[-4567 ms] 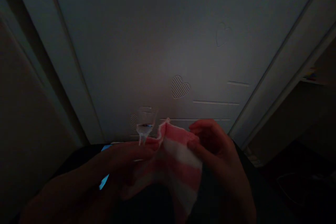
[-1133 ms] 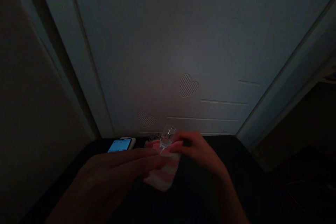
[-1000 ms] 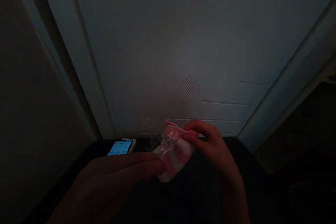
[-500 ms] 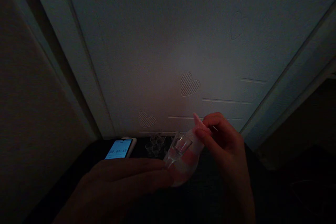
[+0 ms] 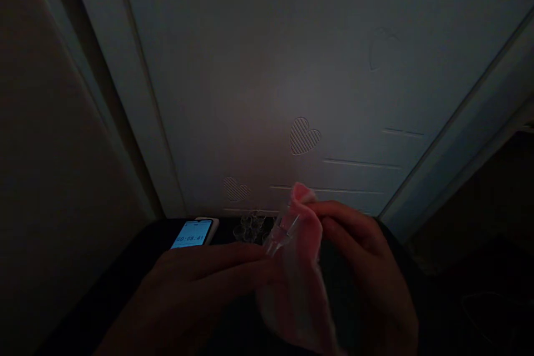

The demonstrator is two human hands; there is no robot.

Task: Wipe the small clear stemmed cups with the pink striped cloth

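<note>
My left hand (image 5: 208, 283) reaches in from the lower left, its fingers closed on a small clear cup-shaped piece (image 5: 280, 236) that is tilted; whether it is glass or plastic I cannot tell. A pink and white striped cloth (image 5: 302, 278) hangs down beside and behind this piece. My right hand (image 5: 359, 250) pinches the cloth near its top edge, between thumb and fingers. The lower part of the cloth drapes loosely below both hands. The left fingertips and the base of the clear piece are partly hidden in the dark.
Several similar clear pieces (image 5: 250, 226) stand on the dark surface behind my left hand. A phone (image 5: 194, 233) with a lit timer screen lies to their left. A pale panel (image 5: 258, 94) with engraved hearts and lines rises behind. The light is very dim.
The cloth, bunched round the clear piece before, has opened out and now hangs down lengthwise. My right hand has moved slightly down and its grip on the cloth has shifted.
</note>
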